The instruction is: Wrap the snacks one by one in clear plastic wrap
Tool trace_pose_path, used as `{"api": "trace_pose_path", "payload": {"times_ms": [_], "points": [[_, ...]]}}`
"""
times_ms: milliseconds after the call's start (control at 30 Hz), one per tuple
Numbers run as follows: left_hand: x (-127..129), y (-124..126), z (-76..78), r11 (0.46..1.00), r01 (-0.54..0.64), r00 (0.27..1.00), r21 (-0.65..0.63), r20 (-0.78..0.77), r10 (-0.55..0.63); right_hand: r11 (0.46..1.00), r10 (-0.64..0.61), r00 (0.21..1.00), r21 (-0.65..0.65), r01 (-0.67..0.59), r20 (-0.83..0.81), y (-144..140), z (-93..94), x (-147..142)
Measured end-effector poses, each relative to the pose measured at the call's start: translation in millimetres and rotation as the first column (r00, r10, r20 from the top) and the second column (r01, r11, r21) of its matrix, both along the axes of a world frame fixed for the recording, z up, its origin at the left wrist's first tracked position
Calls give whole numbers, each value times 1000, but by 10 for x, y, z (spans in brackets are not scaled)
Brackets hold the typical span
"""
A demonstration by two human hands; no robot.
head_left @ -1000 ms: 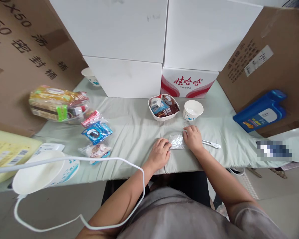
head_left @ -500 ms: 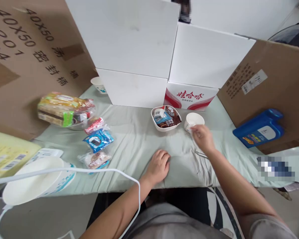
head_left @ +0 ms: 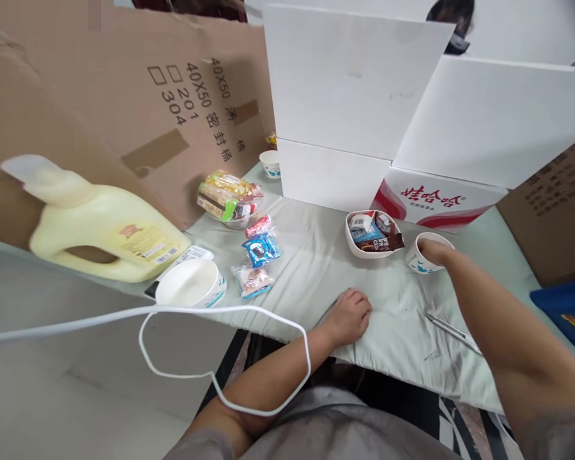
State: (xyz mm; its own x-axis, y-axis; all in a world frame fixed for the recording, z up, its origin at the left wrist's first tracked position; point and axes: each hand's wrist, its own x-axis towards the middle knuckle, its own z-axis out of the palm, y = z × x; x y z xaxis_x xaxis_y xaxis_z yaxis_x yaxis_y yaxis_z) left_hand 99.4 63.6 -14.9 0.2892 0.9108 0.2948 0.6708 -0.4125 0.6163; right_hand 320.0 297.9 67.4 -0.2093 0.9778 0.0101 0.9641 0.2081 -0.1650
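My right hand (head_left: 432, 252) reaches down into a white paper cup (head_left: 418, 260) with a blue print, at the right of the cloth. The cup wall hides the fingers, so what they hold cannot be seen. To the left of this cup, a white bowl (head_left: 371, 252) is filled with wrapped snacks (head_left: 374, 231) in brown, blue and white. My left hand (head_left: 349, 317) rests palm down near the table's front edge, fingers curled in and nothing visible in them. A slim silver pen-like tool (head_left: 453, 332) lies beside my right forearm.
Wrapped snacks (head_left: 261, 249) lie left of centre, near a heaped bowl (head_left: 230, 198). A larger paper tub (head_left: 191, 284), a yellow jug (head_left: 105, 223) and a white cable (head_left: 249, 309) are at the left. White boxes (head_left: 335, 172) and brown cardboard (head_left: 124, 121) wall the table; a blue bottle (head_left: 565, 310) stands right.
My right hand has moved from the cup's near rim down into the cup. The view has swung left, bringing the whole yellow jug into sight. My left hand still rests on the cloth.
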Motion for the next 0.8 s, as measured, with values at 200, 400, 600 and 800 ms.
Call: {"api": "trace_pose_path", "payload": {"times_ms": [200,400,600,800], "points": [[27,-41,-12,995,0,995,96,103,-10,984,-144,979,85,157,-147,-646,245,321],[-638,0,374,886,-326,946,331,115,305,972,9,988,234,27,-153,-1814,-474,955],[-1890,267,734,326,-943,308,71,-196,931,890,-119,993,441,113,-15,-2379,-1016,1023],[-1522,223,584,551,-815,530,180,-154,834,875,-126,992,469,118,-16,-2379,-999,906]]}}
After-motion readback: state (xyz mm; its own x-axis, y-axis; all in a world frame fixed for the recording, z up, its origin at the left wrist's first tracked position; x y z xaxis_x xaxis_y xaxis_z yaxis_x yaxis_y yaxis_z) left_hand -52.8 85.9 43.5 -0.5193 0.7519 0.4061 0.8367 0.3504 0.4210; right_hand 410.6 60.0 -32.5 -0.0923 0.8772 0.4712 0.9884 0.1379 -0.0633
